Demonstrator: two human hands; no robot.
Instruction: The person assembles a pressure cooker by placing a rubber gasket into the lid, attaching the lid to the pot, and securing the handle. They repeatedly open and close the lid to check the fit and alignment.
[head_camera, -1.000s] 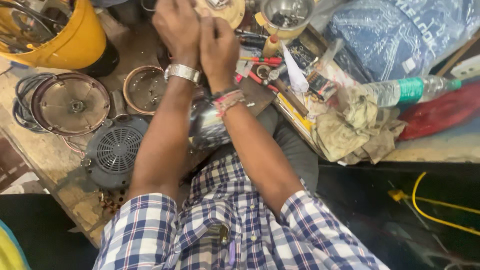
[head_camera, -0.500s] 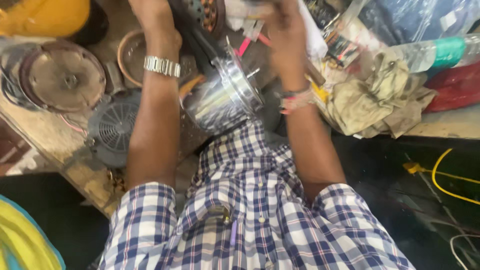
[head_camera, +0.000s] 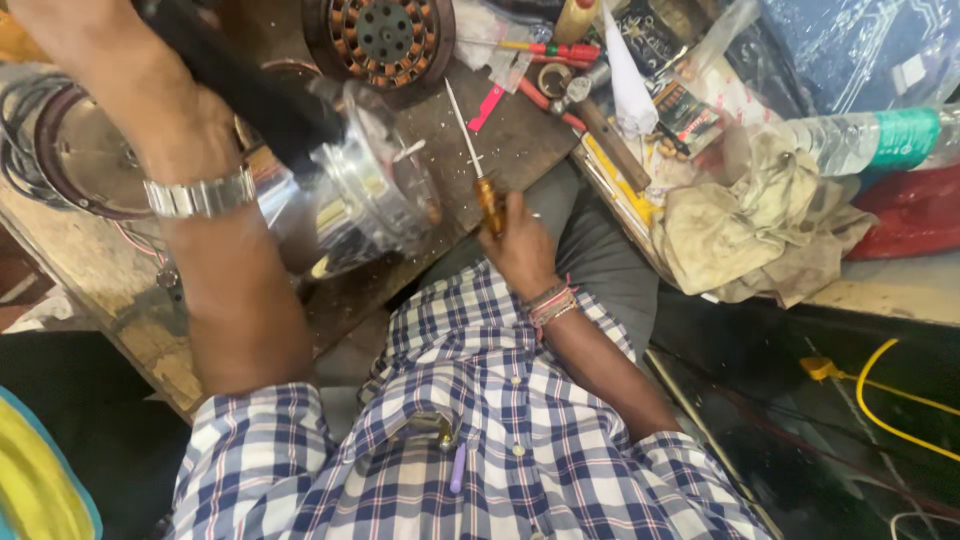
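Observation:
My left hand (head_camera: 130, 85), with a metal watch on its wrist, grips a black handle-like tool (head_camera: 250, 85) that slants down onto a shiny silver motor housing (head_camera: 375, 195) at the bench edge. My right hand (head_camera: 520, 245) is closed round the amber handle of a screwdriver (head_camera: 478, 160); its thin shaft points up and away over the wooden bench (head_camera: 510, 140). A round copper-wound stator (head_camera: 380, 35) lies just beyond the housing.
A round metal cover with coiled wires (head_camera: 70, 160) lies at the left. Red-handled tools (head_camera: 545, 50), a dirty rag (head_camera: 750, 225), a plastic bottle (head_camera: 870, 140) and a blue sack (head_camera: 850, 45) crowd the right. A yellow cable (head_camera: 880, 400) runs on the dark floor.
My right hand has come back from the tool pile toward my body, holding a screwdriver. My left hand has lifted a black tool against the silver housing.

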